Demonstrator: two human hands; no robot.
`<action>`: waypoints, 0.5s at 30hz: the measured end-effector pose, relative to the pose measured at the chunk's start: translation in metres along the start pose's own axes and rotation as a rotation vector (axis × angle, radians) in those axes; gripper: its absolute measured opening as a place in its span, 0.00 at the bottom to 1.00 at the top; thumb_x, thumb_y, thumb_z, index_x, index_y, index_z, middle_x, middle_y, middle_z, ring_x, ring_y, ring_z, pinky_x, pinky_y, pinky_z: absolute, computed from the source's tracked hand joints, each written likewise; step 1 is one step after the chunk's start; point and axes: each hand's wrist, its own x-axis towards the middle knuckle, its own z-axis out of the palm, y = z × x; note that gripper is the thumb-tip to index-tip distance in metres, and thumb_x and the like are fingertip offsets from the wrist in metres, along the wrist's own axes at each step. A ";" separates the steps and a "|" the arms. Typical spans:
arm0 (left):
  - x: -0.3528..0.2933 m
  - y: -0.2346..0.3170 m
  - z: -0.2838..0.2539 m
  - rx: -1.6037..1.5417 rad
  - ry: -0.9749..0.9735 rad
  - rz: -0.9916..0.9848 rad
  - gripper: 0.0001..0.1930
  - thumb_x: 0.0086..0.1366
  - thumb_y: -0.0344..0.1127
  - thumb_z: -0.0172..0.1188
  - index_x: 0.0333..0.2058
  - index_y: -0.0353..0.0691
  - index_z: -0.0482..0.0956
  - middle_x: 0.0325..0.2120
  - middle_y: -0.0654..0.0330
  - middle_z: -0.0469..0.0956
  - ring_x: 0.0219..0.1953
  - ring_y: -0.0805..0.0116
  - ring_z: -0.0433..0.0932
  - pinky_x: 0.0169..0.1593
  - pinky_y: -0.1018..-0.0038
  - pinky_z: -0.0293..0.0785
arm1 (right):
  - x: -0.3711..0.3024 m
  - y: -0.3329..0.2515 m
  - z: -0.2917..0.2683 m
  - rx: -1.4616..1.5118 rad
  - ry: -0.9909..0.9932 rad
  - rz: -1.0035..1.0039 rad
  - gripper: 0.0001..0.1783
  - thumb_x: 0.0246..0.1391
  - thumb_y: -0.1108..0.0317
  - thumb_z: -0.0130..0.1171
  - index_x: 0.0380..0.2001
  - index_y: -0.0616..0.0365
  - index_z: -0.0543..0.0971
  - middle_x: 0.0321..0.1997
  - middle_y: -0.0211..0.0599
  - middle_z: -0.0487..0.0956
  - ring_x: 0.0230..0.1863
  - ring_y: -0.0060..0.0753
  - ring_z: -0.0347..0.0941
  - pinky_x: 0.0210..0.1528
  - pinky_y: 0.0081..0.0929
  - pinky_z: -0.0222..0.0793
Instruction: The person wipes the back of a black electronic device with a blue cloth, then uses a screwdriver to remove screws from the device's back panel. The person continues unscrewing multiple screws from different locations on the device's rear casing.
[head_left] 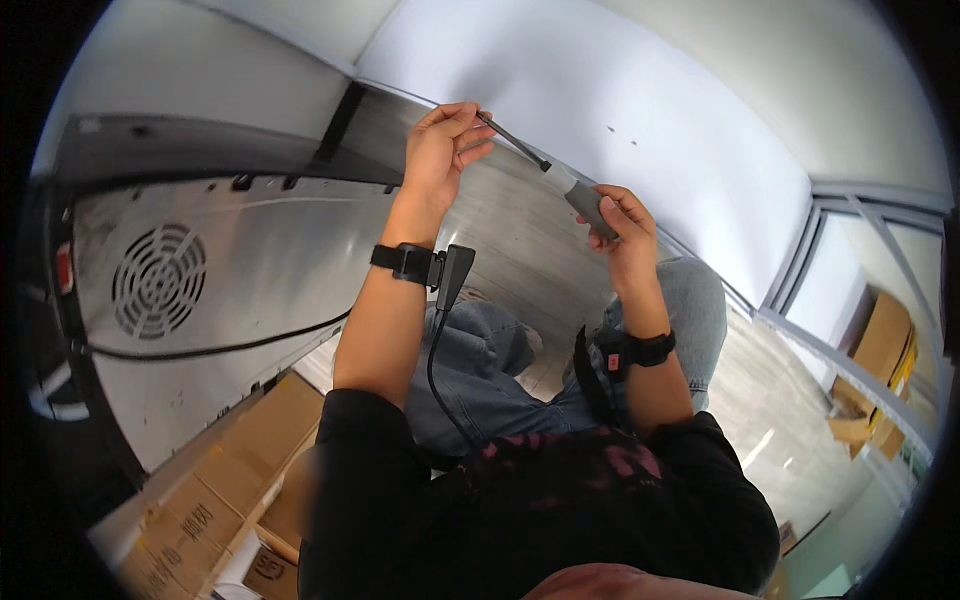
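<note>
A screwdriver with a grey handle and a thin dark shaft is held up in front of me. My right hand is closed around the grey handle. My left hand pinches the tip of the shaft between its fingers. Both wrists carry black straps, and a small black device with a cable hangs from the left one. Below the hands are my knees in blue jeans.
To the left stands the metal back panel of an appliance with a round fan grille and a black cable across it. Cardboard boxes lie under it at lower left. A white wall rises ahead, and more boxes sit at far right.
</note>
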 end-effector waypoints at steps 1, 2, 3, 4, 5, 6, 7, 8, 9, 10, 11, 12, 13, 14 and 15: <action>0.010 -0.015 0.001 -0.021 -0.002 -0.041 0.06 0.64 0.32 0.53 0.36 0.38 0.74 0.32 0.60 0.77 0.34 0.69 0.77 0.39 0.73 0.74 | 0.001 0.010 -0.009 -0.012 0.035 0.001 0.12 0.59 0.62 0.52 0.40 0.57 0.77 0.29 0.33 0.77 0.21 0.17 0.66 0.23 0.17 0.60; 0.023 -0.030 0.004 -0.008 -0.007 -0.091 0.06 0.63 0.32 0.54 0.36 0.38 0.74 0.31 0.61 0.76 0.33 0.70 0.76 0.39 0.73 0.74 | 0.001 0.019 -0.015 0.001 0.100 0.008 0.12 0.58 0.62 0.52 0.40 0.56 0.77 0.28 0.32 0.77 0.20 0.17 0.66 0.23 0.17 0.60; 0.036 -0.044 0.008 0.006 -0.010 -0.139 0.05 0.63 0.32 0.54 0.36 0.38 0.74 0.31 0.61 0.76 0.33 0.70 0.76 0.40 0.73 0.73 | 0.000 0.029 -0.017 0.014 0.164 0.016 0.11 0.58 0.62 0.53 0.40 0.55 0.77 0.28 0.31 0.77 0.20 0.17 0.66 0.23 0.17 0.60; 0.049 -0.059 0.011 0.015 -0.013 -0.184 0.05 0.63 0.32 0.55 0.36 0.38 0.74 0.30 0.61 0.75 0.33 0.70 0.75 0.40 0.73 0.73 | 0.001 0.038 -0.021 0.023 0.224 0.020 0.10 0.58 0.63 0.53 0.40 0.54 0.77 0.28 0.31 0.77 0.20 0.17 0.65 0.23 0.17 0.60; 0.062 -0.073 0.014 0.005 -0.048 -0.218 0.05 0.63 0.32 0.55 0.36 0.38 0.74 0.29 0.62 0.74 0.32 0.70 0.74 0.40 0.74 0.72 | 0.000 0.045 -0.026 0.015 0.242 0.040 0.09 0.58 0.64 0.54 0.40 0.52 0.77 0.27 0.29 0.76 0.20 0.17 0.65 0.23 0.17 0.60; 0.074 -0.087 0.018 0.009 -0.101 -0.246 0.05 0.62 0.32 0.56 0.35 0.38 0.74 0.29 0.63 0.74 0.33 0.70 0.74 0.40 0.74 0.72 | -0.001 0.048 -0.032 0.023 0.276 0.033 0.09 0.58 0.64 0.54 0.39 0.52 0.77 0.27 0.29 0.76 0.20 0.17 0.65 0.23 0.17 0.59; 0.085 -0.101 0.022 0.008 -0.153 -0.273 0.06 0.62 0.32 0.57 0.35 0.38 0.74 0.29 0.63 0.74 0.33 0.70 0.74 0.39 0.74 0.72 | -0.003 0.051 -0.037 0.027 0.307 0.025 0.09 0.58 0.64 0.53 0.39 0.53 0.77 0.27 0.29 0.76 0.20 0.17 0.65 0.23 0.17 0.59; 0.095 -0.112 0.027 0.009 -0.201 -0.297 0.06 0.62 0.32 0.57 0.35 0.38 0.74 0.30 0.63 0.74 0.33 0.70 0.74 0.39 0.74 0.72 | -0.005 0.052 -0.041 0.033 0.334 0.018 0.08 0.58 0.64 0.53 0.39 0.53 0.76 0.26 0.30 0.76 0.20 0.17 0.65 0.23 0.17 0.59; 0.106 -0.121 0.031 -0.016 -0.157 -0.304 0.06 0.61 0.32 0.58 0.35 0.37 0.74 0.29 0.63 0.75 0.32 0.71 0.74 0.38 0.74 0.72 | -0.008 0.050 -0.047 0.026 0.378 0.043 0.09 0.58 0.64 0.53 0.39 0.53 0.76 0.26 0.30 0.75 0.20 0.17 0.65 0.23 0.17 0.59; 0.116 -0.129 0.035 -0.045 -0.110 -0.312 0.06 0.60 0.32 0.59 0.34 0.37 0.75 0.28 0.63 0.75 0.31 0.71 0.74 0.37 0.74 0.72 | -0.013 0.044 -0.054 0.014 0.419 0.070 0.09 0.58 0.63 0.52 0.39 0.54 0.76 0.26 0.30 0.75 0.19 0.18 0.64 0.23 0.17 0.59; 0.126 -0.137 0.040 -0.071 -0.066 -0.318 0.07 0.59 0.32 0.60 0.34 0.36 0.76 0.28 0.62 0.75 0.30 0.71 0.74 0.36 0.74 0.73 | -0.016 0.040 -0.060 0.005 0.461 0.093 0.09 0.59 0.63 0.52 0.39 0.54 0.76 0.26 0.31 0.75 0.19 0.18 0.64 0.22 0.17 0.58; 0.133 -0.148 0.046 0.121 -0.072 -0.216 0.06 0.58 0.32 0.60 0.33 0.37 0.78 0.27 0.62 0.77 0.29 0.70 0.74 0.35 0.73 0.73 | -0.017 0.041 -0.064 0.013 0.488 0.078 0.09 0.59 0.63 0.52 0.39 0.55 0.75 0.26 0.31 0.75 0.19 0.18 0.64 0.22 0.17 0.58; 0.140 -0.158 0.054 0.313 -0.080 -0.109 0.05 0.57 0.31 0.61 0.32 0.37 0.79 0.26 0.62 0.78 0.29 0.70 0.75 0.35 0.73 0.73 | -0.018 0.042 -0.069 0.023 0.517 0.062 0.10 0.59 0.63 0.52 0.39 0.55 0.75 0.26 0.32 0.75 0.18 0.18 0.64 0.22 0.17 0.58; 0.144 -0.169 0.061 0.501 -0.085 0.004 0.05 0.56 0.30 0.61 0.31 0.37 0.81 0.26 0.62 0.79 0.28 0.69 0.76 0.34 0.73 0.73 | -0.018 0.044 -0.073 0.032 0.543 0.046 0.10 0.59 0.63 0.51 0.39 0.56 0.75 0.26 0.32 0.75 0.18 0.18 0.63 0.22 0.17 0.58; 0.146 -0.182 0.068 0.605 -0.096 0.102 0.05 0.56 0.31 0.61 0.30 0.38 0.82 0.25 0.62 0.79 0.27 0.70 0.76 0.33 0.74 0.73 | -0.020 0.046 -0.077 0.048 0.553 0.032 0.10 0.59 0.63 0.52 0.39 0.56 0.75 0.26 0.33 0.75 0.18 0.18 0.64 0.22 0.17 0.58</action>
